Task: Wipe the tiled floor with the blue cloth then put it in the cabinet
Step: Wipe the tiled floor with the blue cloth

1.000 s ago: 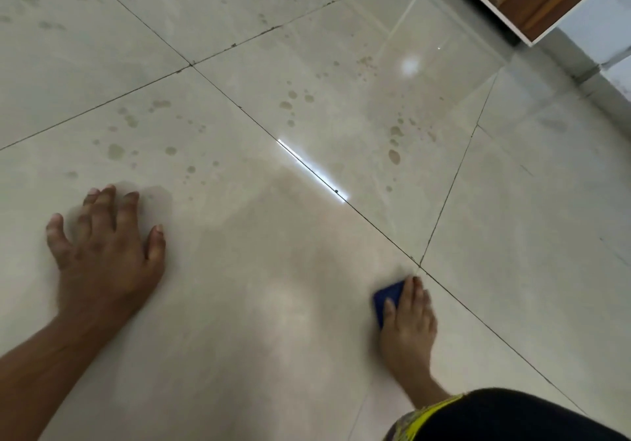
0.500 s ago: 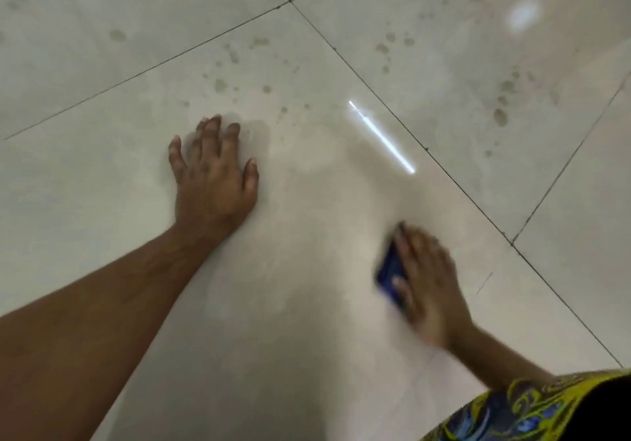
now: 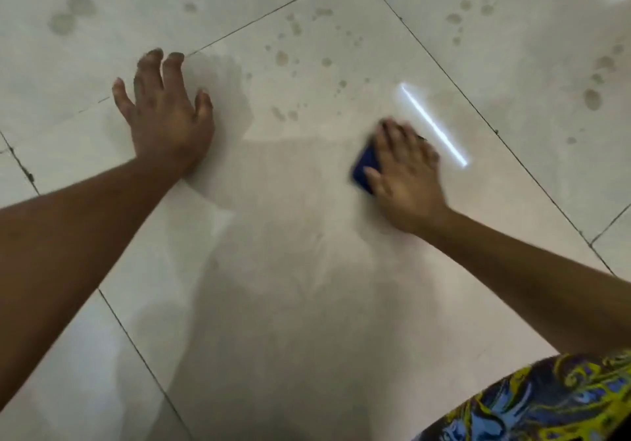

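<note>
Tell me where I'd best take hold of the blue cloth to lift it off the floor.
Pinch the blue cloth at its exposed left edge, coming from the left: the right hand lies flat over the rest, pressing it to the tiled floor.

Pale cream tiled floor (image 3: 307,304) with thin dark grout lines (image 3: 444,75) and scattered grey-brown spots (image 3: 281,58). Deep blue cloth (image 3: 363,167). Garment (image 3: 546,403) at lower right: swirling yellow, blue and black pattern.
</note>
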